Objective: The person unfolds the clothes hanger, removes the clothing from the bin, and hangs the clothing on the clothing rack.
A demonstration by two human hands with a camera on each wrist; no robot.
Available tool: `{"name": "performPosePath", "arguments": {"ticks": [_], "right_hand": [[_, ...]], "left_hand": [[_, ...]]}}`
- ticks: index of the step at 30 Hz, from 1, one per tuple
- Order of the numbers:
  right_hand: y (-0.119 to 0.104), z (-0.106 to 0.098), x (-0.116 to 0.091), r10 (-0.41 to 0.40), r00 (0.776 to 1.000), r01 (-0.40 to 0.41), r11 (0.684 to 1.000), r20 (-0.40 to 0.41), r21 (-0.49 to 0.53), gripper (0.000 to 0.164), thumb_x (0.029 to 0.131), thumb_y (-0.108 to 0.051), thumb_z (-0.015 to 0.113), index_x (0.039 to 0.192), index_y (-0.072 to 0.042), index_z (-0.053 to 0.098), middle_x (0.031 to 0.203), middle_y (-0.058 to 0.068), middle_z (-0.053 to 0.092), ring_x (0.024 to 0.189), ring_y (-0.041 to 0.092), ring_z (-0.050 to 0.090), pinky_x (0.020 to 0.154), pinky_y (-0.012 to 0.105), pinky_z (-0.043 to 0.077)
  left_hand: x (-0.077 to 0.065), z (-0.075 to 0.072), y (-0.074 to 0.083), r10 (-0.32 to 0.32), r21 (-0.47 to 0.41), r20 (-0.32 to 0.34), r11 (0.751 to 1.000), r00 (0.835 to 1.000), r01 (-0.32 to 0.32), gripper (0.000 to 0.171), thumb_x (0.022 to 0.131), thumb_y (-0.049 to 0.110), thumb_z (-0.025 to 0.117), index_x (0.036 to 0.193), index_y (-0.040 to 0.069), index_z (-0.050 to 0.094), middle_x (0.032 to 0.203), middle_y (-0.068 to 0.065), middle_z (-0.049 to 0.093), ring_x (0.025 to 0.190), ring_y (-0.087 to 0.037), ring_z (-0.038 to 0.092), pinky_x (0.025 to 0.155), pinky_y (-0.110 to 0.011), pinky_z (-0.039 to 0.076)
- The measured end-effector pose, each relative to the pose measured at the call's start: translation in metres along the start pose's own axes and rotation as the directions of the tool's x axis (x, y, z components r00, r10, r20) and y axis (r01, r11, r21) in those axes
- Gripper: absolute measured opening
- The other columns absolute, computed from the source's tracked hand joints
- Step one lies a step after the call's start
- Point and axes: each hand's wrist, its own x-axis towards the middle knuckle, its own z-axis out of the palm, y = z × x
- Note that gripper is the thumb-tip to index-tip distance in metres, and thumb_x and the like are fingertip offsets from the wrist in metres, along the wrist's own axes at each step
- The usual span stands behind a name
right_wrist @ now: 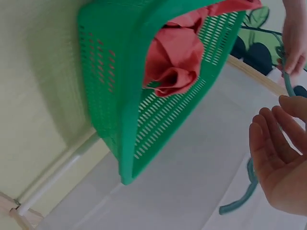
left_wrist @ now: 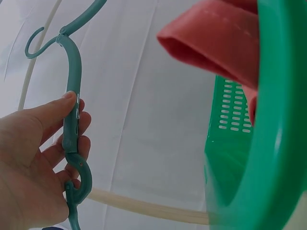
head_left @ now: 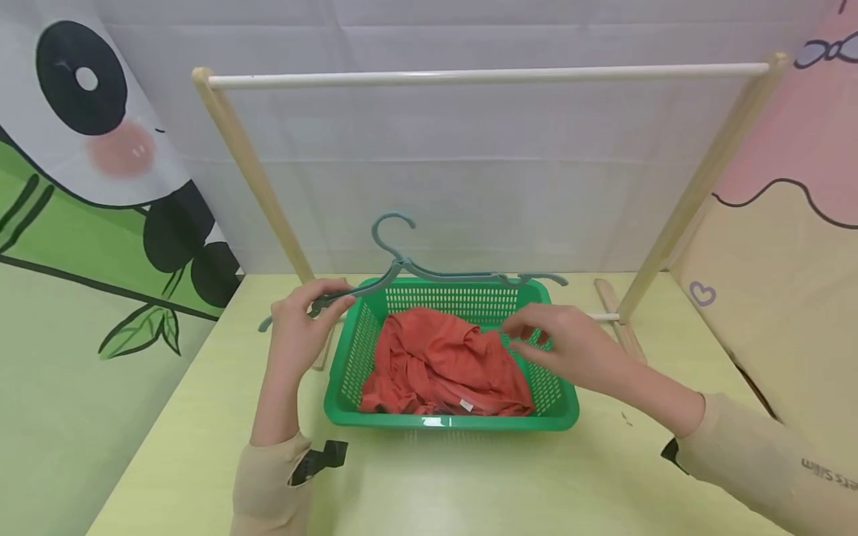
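My left hand (head_left: 299, 321) grips one arm of a teal plastic clothes hanger (head_left: 462, 277), thumb on one side and fingers behind it in the left wrist view. Its hook points up, and the other arm stretches right over the far rim of a green basket (head_left: 442, 423). Inside the basket lies a crumpled red garment (head_left: 436, 357) with a small white tag. Over the basket's right part hovers my right hand (head_left: 573, 348), fingers loosely bent and holding nothing. In the right wrist view its palm (right_wrist: 283, 167) faces up, with the hanger partly hidden behind it.
A rack stands behind the basket, with a white top bar (head_left: 482, 76) and wooden posts (head_left: 700, 186) on wooden feet. Everything rests on a pale yellow table (head_left: 436, 484). A white cloth backdrop (head_left: 456, 30) hangs behind, with cartoon-printed panels at both sides.
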Motion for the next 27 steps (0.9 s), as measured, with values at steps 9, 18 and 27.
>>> {"name": "performPosePath", "arguments": {"ticks": [9, 18, 27], "right_hand": [[0.016, 0.028, 0.007, 0.032, 0.944, -0.014, 0.998, 0.327, -0.056, 0.01, 0.086, -0.011, 0.073, 0.092, -0.018, 0.074, 0.084, -0.013, 0.069, 0.077, 0.002, 0.06, 0.069, 0.019, 0.051], [0.03, 0.047, 0.02, 0.114, 0.757, -0.033, 0.99, 0.644, -0.137, 0.015, 0.082, -0.015, 0.077, 0.074, -0.022, 0.067, 0.068, -0.013, 0.06, 0.065, 0.003, 0.051, 0.06, 0.021, 0.045], [0.032, 0.061, 0.024, 0.178, 0.695, -0.024, 0.974, 0.696, -0.226, 0.027, 0.08, -0.008, 0.076, 0.061, -0.02, 0.061, 0.058, -0.011, 0.055, 0.058, 0.006, 0.048, 0.053, 0.022, 0.04]], "left_hand": [[-0.003, -0.005, -0.005, -0.012, 0.01, -0.026, 1.0, 1.0, 0.013, 0.023, 0.089, 0.016, 0.074, 0.111, 0.011, 0.074, 0.11, -0.008, 0.075, 0.092, 0.006, 0.059, 0.085, -0.022, 0.045], [-0.004, -0.007, -0.003, -0.004, -0.012, -0.042, 1.0, 0.999, 0.004, 0.022, 0.088, 0.014, 0.075, 0.109, 0.011, 0.074, 0.106, -0.009, 0.075, 0.089, 0.016, 0.055, 0.084, -0.018, 0.044], [-0.005, -0.011, -0.007, -0.032, -0.002, -0.032, 0.999, 0.999, 0.032, 0.021, 0.087, 0.015, 0.075, 0.107, 0.01, 0.074, 0.105, -0.008, 0.075, 0.09, 0.008, 0.057, 0.084, -0.021, 0.046]]}}
